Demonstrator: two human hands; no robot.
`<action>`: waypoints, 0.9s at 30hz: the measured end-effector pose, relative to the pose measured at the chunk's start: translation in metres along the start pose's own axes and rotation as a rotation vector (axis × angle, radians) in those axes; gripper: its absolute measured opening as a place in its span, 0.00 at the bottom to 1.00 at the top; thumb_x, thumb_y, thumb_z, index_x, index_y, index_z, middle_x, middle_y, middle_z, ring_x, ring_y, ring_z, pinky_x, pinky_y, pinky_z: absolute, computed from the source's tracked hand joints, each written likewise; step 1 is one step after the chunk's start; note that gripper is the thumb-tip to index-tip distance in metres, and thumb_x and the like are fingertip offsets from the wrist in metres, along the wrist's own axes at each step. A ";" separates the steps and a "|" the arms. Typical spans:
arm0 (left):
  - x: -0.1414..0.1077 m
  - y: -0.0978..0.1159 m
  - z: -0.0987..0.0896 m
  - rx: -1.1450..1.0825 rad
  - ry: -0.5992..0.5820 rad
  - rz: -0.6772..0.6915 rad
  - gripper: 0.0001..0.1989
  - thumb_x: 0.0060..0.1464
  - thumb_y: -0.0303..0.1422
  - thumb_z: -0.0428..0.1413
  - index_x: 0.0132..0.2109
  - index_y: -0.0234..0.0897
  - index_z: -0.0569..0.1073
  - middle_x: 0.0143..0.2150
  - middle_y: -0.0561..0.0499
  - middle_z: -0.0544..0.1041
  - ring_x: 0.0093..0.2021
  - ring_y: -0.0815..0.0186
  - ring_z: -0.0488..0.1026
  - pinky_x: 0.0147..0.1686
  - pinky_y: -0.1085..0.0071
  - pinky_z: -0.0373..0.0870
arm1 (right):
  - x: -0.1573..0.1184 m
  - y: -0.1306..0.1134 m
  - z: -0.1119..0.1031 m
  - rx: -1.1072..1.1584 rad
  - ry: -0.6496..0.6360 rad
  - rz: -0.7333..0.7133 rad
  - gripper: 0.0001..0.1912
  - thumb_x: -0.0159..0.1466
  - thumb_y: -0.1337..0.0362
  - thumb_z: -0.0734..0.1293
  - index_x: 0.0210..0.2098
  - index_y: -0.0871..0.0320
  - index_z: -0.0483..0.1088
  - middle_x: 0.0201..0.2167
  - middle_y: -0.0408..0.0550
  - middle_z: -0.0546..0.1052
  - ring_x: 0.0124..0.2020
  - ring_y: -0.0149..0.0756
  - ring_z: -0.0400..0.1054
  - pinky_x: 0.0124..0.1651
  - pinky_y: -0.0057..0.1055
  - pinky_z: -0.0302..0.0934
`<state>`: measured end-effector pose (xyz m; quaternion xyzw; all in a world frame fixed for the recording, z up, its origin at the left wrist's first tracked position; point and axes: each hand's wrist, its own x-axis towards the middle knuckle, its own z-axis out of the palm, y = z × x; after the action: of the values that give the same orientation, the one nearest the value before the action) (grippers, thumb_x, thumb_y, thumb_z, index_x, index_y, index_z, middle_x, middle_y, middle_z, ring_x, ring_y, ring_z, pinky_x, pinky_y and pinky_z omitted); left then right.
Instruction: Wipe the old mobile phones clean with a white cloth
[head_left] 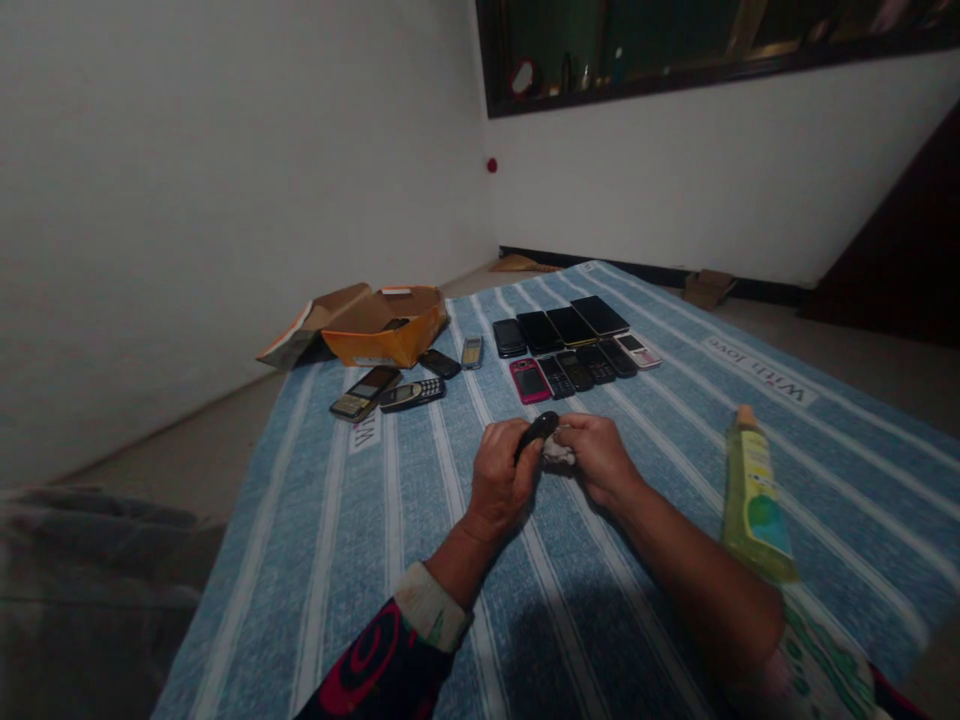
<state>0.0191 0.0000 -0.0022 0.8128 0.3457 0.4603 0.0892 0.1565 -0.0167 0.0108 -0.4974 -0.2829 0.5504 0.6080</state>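
My left hand [501,470] is closed around a small black mobile phone [537,432], tilted up with its far end showing past my fingers. My right hand [596,455] pinches a crumpled whitish cloth [558,452] right against the phone. Beyond my hands lie phones in two rows, among them a pink phone [529,381] and a white phone [637,350]. To the left are a keypad phone [413,394], a larger dark phone [365,393], a black phone [439,363] and a silver phone [472,352].
An open orange cardboard box [382,340] stands at the far left of the striped blue cloth [337,600], its flap hanging outward. On the right lies a bottle of yellow-green liquid [757,500]. White walls and a dark-framed window rise behind.
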 end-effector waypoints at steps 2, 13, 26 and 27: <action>0.000 0.000 0.000 0.008 -0.003 0.005 0.08 0.64 0.34 0.48 0.42 0.37 0.70 0.37 0.47 0.76 0.39 0.61 0.71 0.40 0.64 0.70 | 0.000 -0.001 0.000 0.022 0.010 -0.004 0.11 0.40 0.68 0.65 0.24 0.62 0.75 0.18 0.42 0.73 0.18 0.29 0.64 0.22 0.26 0.59; -0.001 0.005 -0.001 0.107 -0.022 0.120 0.09 0.63 0.31 0.48 0.47 0.35 0.70 0.41 0.44 0.77 0.41 0.60 0.71 0.42 0.61 0.70 | 0.000 -0.002 -0.001 0.022 0.018 -0.076 0.10 0.41 0.67 0.67 0.24 0.60 0.77 0.19 0.42 0.75 0.20 0.30 0.66 0.24 0.26 0.59; -0.003 0.006 0.001 0.181 0.013 0.223 0.09 0.63 0.30 0.49 0.48 0.34 0.70 0.43 0.41 0.77 0.41 0.59 0.70 0.41 0.61 0.70 | 0.000 -0.001 -0.001 0.031 0.016 -0.080 0.11 0.41 0.68 0.67 0.26 0.60 0.78 0.20 0.43 0.76 0.22 0.31 0.67 0.26 0.27 0.60; -0.003 0.006 0.001 0.179 0.008 0.219 0.09 0.63 0.30 0.49 0.48 0.34 0.70 0.43 0.42 0.77 0.41 0.59 0.70 0.41 0.61 0.70 | 0.000 -0.001 -0.001 0.032 0.013 -0.082 0.11 0.41 0.68 0.67 0.26 0.60 0.78 0.20 0.42 0.75 0.22 0.31 0.67 0.26 0.27 0.60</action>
<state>0.0218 -0.0063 -0.0020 0.8485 0.2950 0.4379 -0.0360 0.1581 -0.0166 0.0108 -0.4791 -0.2900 0.5263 0.6398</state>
